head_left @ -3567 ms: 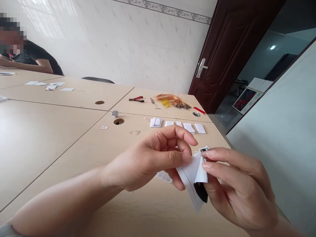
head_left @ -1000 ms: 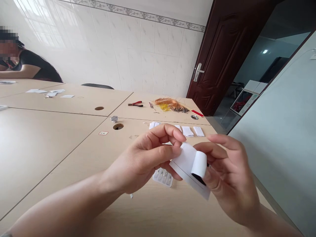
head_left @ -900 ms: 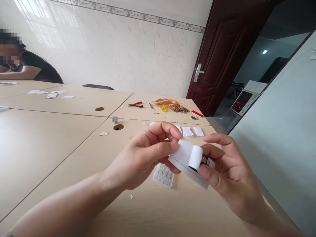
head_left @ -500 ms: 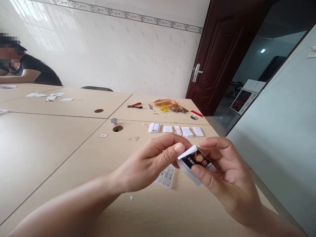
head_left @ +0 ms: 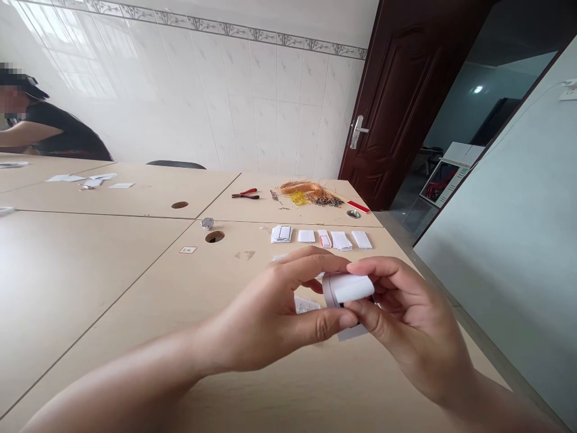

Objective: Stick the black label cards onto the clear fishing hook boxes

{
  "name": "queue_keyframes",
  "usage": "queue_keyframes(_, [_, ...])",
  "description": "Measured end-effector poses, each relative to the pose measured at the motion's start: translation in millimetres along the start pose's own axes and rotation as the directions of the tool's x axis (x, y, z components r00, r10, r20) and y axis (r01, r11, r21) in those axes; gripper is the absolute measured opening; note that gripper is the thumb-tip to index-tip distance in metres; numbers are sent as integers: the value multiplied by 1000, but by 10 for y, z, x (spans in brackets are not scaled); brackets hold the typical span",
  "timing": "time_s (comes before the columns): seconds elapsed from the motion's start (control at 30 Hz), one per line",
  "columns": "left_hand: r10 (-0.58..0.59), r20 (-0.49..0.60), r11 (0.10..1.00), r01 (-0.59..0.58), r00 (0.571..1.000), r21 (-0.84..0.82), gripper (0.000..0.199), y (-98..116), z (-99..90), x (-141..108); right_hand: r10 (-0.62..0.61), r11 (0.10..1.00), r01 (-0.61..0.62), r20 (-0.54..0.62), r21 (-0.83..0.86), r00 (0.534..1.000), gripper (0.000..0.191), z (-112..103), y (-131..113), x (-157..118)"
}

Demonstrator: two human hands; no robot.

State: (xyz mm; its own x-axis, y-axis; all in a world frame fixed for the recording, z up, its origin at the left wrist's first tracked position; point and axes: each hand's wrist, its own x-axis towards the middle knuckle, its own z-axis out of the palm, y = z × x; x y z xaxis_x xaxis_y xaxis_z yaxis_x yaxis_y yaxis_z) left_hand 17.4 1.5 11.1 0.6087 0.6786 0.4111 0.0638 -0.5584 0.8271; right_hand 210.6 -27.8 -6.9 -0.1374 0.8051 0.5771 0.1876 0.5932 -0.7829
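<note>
- The right hand point(head_left: 408, 322) is pinching the curled white paper point(head_left: 348, 287) between its fingers and thumb.
- The left hand point(head_left: 274, 307) is closing on the paper's left end, with its thumb reaching underneath.
- The fingers and paper are hiding whatever lies inside the curl.
- A plastic tray point(head_left: 307, 304) is lying just behind the paper, partly hidden.
- Paper stacks point(head_left: 341, 241) are lying farther beyond the paper.

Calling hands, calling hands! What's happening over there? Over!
Left hand, right hand pinching rolled white paper. Plastic tray under hands. Over.
</note>
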Motion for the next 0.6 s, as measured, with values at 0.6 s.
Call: queue_keyframes(0.6, [160,-248,985,-138,955,102,7,-20,56,-34,-213,926,205,12,-318,977,15,13,-5,15])
